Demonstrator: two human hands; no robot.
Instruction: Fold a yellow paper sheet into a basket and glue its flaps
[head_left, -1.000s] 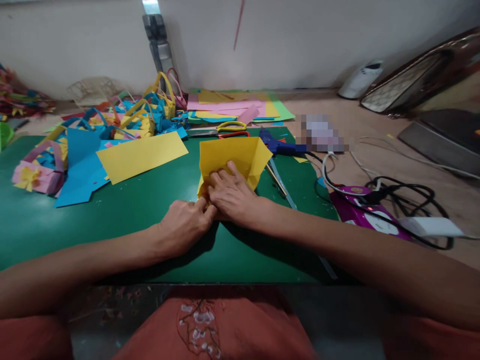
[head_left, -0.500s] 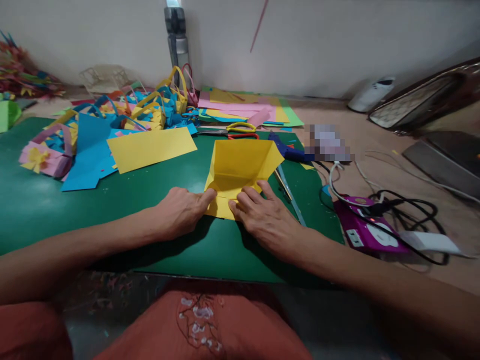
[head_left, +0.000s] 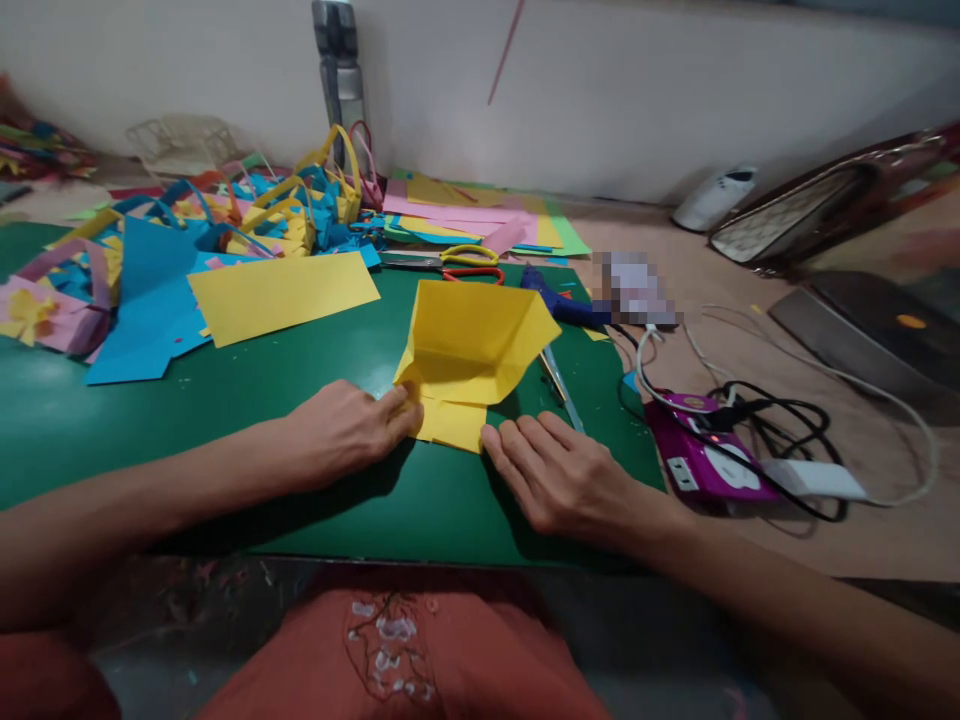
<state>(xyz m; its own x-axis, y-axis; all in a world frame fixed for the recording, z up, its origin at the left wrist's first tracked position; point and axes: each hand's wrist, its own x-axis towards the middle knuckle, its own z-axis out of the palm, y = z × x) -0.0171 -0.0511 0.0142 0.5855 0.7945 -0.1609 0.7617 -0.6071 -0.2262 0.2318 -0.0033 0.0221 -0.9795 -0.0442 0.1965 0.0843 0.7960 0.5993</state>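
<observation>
A folded sheet of yellow paper (head_left: 480,335) stands partly raised on the green mat (head_left: 300,525), its front flap (head_left: 454,425) lying flat toward me. My left hand (head_left: 364,425) is closed at the paper's left front corner, thumb and fingers pinching the fold there. At the flap's right corner is my right hand (head_left: 559,470), closed, with bent fingers held together and one fingertip touching the edge. The undersides of its fingers are hidden. Behind the paper lie scissors (head_left: 469,262) with yellow and red handles, and a blue glue gun (head_left: 566,303).
A flat yellow strip (head_left: 289,295) overlaps blue paper (head_left: 146,300) on the left. Several small paper baskets (head_left: 315,205) crowd the back left. Stacked coloured sheets (head_left: 480,205) lie by the wall. On the right are a purple power box (head_left: 701,450) and tangled cables (head_left: 799,410).
My right hand has slid right and toward me, off the fold to the flap's corner, uncovering the front flap. My left hand stays on the left corner. The view has shifted slightly right.
</observation>
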